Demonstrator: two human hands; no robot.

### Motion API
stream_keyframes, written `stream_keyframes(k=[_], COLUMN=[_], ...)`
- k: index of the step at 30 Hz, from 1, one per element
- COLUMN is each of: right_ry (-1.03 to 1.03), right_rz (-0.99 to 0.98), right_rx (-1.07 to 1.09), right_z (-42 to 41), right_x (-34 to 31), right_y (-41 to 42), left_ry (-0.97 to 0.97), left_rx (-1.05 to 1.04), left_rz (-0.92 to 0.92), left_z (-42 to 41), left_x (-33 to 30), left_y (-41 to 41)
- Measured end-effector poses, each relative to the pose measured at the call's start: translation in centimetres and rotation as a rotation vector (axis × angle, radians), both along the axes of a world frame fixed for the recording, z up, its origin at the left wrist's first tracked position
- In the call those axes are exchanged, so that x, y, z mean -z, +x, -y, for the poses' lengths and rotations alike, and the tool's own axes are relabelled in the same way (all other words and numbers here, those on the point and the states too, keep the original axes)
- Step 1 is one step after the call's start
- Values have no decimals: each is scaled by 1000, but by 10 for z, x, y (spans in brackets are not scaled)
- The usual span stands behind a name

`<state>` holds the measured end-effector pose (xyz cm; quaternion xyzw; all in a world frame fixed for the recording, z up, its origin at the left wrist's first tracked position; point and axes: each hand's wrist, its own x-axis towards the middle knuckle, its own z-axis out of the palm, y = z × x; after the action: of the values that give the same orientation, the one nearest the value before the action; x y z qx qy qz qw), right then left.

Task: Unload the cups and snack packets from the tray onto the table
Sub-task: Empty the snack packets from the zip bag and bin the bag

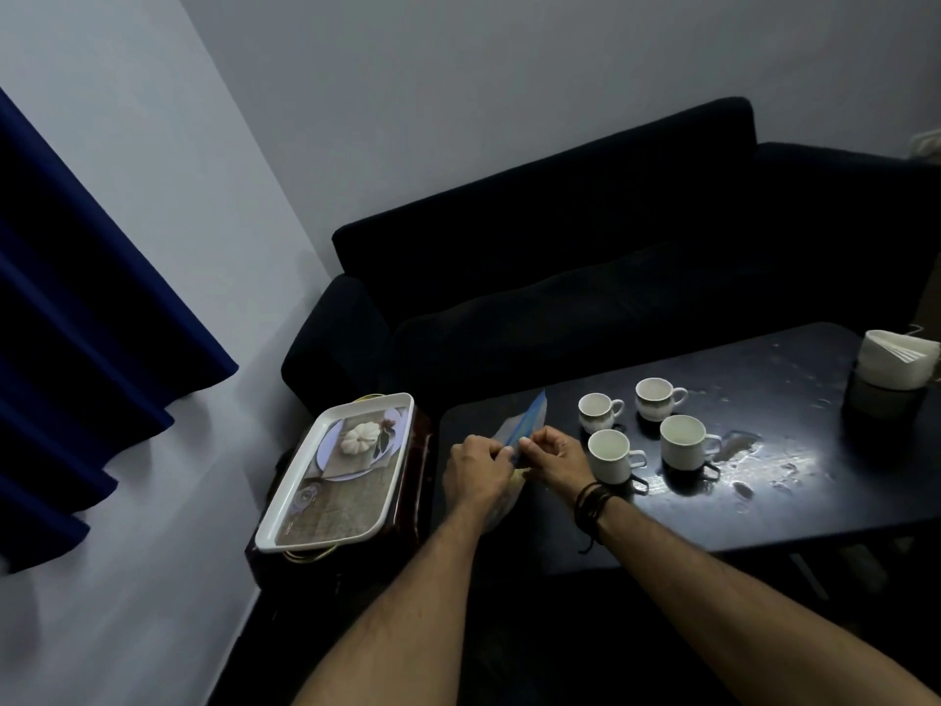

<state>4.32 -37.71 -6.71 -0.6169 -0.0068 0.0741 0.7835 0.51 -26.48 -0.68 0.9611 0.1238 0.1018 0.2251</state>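
Observation:
A clear snack packet [527,412] with a blue zip strip lies at the left end of the dark table [794,507]. My left hand [476,468] and my right hand [552,458] both pinch its blue top edge, close together. Several white cups stand on the table right of my hands: one [598,411], another [654,397], a third [611,455] and one more [685,441]. The white tray [300,527] with a printed picture sits on a low stand left of the table, with nothing on it.
A dark sofa [585,257] runs behind the table. A white napkin holder [896,359] stands at the table's far right. A blue curtain [76,323] hangs at the left wall. Wet marks shine on the tabletop near the cups.

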Motion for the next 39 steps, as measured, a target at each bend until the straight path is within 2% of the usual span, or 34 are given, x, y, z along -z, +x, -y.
stream_keyframes(k=[3,7,13,15,18,24,34,39], right_ry=[-281,-483,-572,-646,-739,-770,-772,-752], right_rz=[45,65,84,122,160,165,148,154], right_rx=[72,135,15,-24,41,121,121,98], right_z=[-4,3,11,10,7,5,9,9], right_x=[0,-8,0,2,0,-6,-7,-3], right_y=[3,3,3,5,9,17,25,22], left_ry=[125,57,-160,-106,-29,-17,-20,12], left_rx=[-8,-3,159,158,81,63,44,183], left_rz=[32,23,-122,-107,-42,7,30,-65], left_z=[4,8,1,1,7,15,27,14], left_x=[2,3,16,19,22,18,16,13], left_y=[2,10,15,15,15,19,23,24])
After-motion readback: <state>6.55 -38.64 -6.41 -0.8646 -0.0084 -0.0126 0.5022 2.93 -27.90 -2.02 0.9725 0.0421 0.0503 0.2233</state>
